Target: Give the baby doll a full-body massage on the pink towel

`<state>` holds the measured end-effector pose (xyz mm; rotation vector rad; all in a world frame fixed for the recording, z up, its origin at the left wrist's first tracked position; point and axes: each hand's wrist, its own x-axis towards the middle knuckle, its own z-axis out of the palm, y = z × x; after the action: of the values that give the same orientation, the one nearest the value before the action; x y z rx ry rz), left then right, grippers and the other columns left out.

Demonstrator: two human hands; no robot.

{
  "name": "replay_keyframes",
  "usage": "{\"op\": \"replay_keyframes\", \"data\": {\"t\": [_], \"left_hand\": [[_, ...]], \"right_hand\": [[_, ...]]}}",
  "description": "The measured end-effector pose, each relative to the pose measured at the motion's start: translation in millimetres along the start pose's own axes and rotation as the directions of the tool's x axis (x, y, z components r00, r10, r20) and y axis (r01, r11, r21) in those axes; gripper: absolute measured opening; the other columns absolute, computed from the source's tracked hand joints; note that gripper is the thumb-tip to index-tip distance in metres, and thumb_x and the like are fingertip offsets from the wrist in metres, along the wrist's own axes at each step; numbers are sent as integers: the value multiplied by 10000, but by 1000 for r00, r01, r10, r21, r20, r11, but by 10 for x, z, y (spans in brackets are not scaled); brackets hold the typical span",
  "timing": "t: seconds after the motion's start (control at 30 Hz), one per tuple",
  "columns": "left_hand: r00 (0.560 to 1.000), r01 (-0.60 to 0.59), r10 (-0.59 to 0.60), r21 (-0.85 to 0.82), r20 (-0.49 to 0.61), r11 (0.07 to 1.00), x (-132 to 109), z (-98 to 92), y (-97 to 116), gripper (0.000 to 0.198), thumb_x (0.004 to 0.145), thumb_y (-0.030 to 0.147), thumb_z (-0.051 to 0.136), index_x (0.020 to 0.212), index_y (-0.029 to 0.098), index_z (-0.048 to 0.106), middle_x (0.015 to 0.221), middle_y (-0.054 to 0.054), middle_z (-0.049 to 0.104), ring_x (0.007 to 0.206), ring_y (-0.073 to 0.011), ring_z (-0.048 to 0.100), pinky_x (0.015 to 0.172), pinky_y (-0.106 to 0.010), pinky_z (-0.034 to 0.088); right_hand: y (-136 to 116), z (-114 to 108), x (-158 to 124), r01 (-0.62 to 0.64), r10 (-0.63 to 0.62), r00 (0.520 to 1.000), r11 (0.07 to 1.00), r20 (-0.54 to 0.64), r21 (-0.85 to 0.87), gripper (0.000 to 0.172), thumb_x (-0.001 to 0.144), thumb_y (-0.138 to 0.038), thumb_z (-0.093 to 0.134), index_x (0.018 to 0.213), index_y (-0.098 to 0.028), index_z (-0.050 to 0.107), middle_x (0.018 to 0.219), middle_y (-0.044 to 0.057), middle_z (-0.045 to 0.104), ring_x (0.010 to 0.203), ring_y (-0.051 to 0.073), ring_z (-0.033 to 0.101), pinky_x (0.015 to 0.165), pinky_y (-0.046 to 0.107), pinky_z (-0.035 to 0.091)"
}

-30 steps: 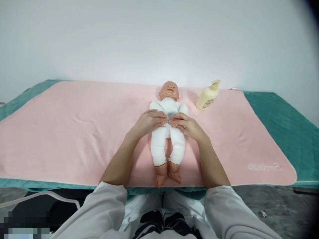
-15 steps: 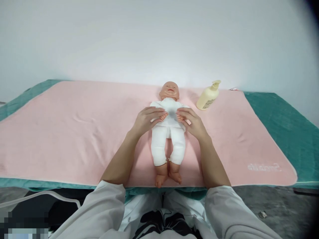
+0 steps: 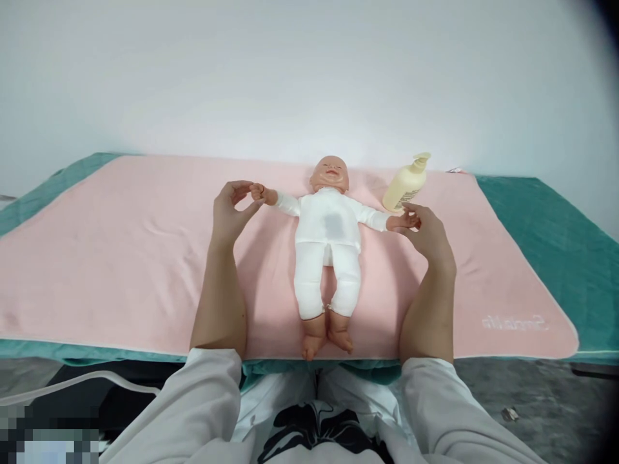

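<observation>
A baby doll (image 3: 314, 222) in a white cloth suit lies on its back, head away from me and bare feet toward me. Its arms are stretched out to both sides. With thumb and fingers, my left hand (image 3: 235, 209) grips the doll's hand (image 3: 259, 193) on the left. My right hand (image 3: 428, 235) pinches the other doll hand (image 3: 411, 221) on the right, lower than the left one. A grey patch shows on the doll's chest. Just behind my right fingers stands a pale yellow pump bottle (image 3: 406, 183), upright.
Under the doll a pink mat (image 3: 145, 258) is spread over a green cover (image 3: 556, 238). A white wall (image 3: 290, 77) rises behind the far edge. A pale tube or cable (image 3: 97, 375) runs below the near edge at left.
Both my hands have moved apart from above the doll's chest, drawing its arms outward to the sides. The doll's body and the bottle have stayed in place.
</observation>
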<state>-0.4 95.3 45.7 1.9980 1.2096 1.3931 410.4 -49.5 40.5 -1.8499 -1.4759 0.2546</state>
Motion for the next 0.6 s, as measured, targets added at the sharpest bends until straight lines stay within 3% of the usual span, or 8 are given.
{"op": "replay_keyframes", "data": {"t": [0.13,0.27,0.47,0.6], "left_hand": [[978,181,-184,39,100,983,15,-224,-46,522,750,303,780,1217,217,562,1202,-112,685,1077,-236,704,950,-389,588],[934,278,-317,220,167,935,3,-349,-87,617,670,295,783,1253,222,598,1111,-107,705,994,-260,707,859,-396,598],[839,335,-493,494,231,802,-10,-319,-170,507,590,252,772,1088,219,686,928,-91,747,877,-310,705,753,-413,571],[818,328,-527,567,230,756,10,-271,-210,329,546,256,785,866,245,708,808,-55,745,819,-319,707,768,-422,560]], "right_hand": [[81,-61,-32,-178,204,969,968,141,-177,568,755,-193,679,1319,-206,614,1063,85,708,947,243,661,832,382,539],[47,-34,-34,-240,320,924,910,207,-337,432,765,-165,610,1189,-219,671,1010,84,717,861,242,651,671,324,484],[108,-1,-15,-209,316,914,904,254,-373,412,752,-122,560,1129,-206,702,1012,104,723,795,235,642,642,320,460],[239,30,-1,-158,259,934,916,245,-369,321,744,-167,624,1042,-210,735,1007,112,710,741,224,624,625,324,481]]}}
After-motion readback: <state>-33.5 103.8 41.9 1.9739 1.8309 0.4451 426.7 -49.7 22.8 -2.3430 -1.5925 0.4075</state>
